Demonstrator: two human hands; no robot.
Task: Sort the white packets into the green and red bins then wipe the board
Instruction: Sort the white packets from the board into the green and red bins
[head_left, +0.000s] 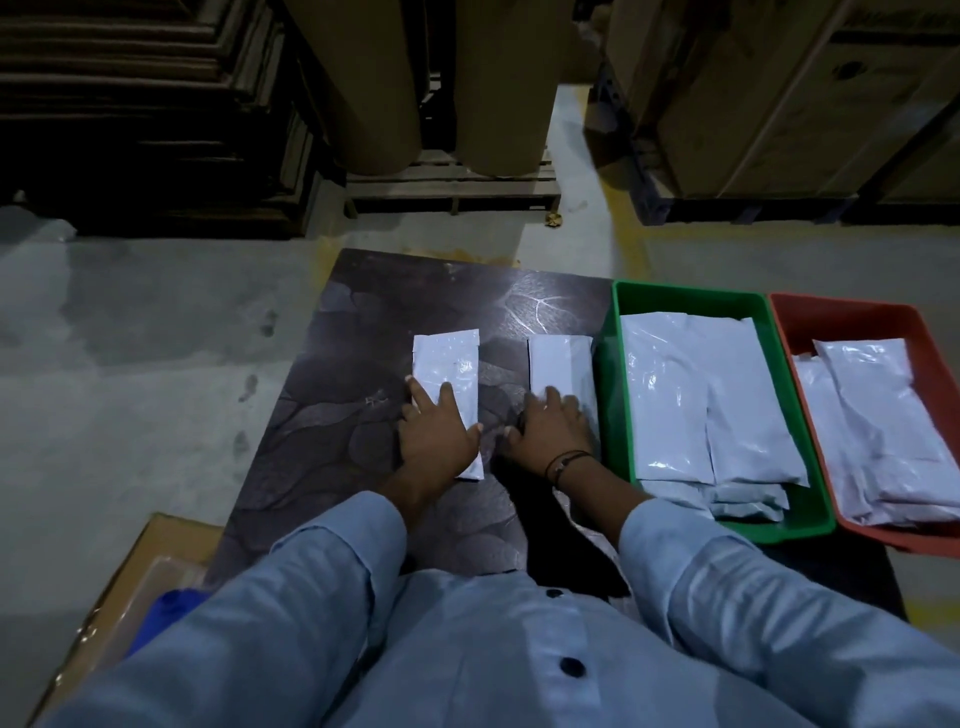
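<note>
Two white packets lie side by side on the dark board (363, 322). My left hand (436, 431) rests flat on the near half of the left packet (447, 364), fingers spread. My right hand (550, 428) lies on the near end of the right packet (561, 361), fingers straight, a thin band at the wrist. Right of the board stands the green bin (623, 395) holding several white packets. Beyond it the red bin (795, 332) holds several more.
Grey concrete floor surrounds the board. Brown paper rolls (493, 83) on a wooden pallet (452, 187) stand behind it, wrapped cartons (779, 93) at the back right. A cardboard box (130, 587) with a blue item sits at my lower left.
</note>
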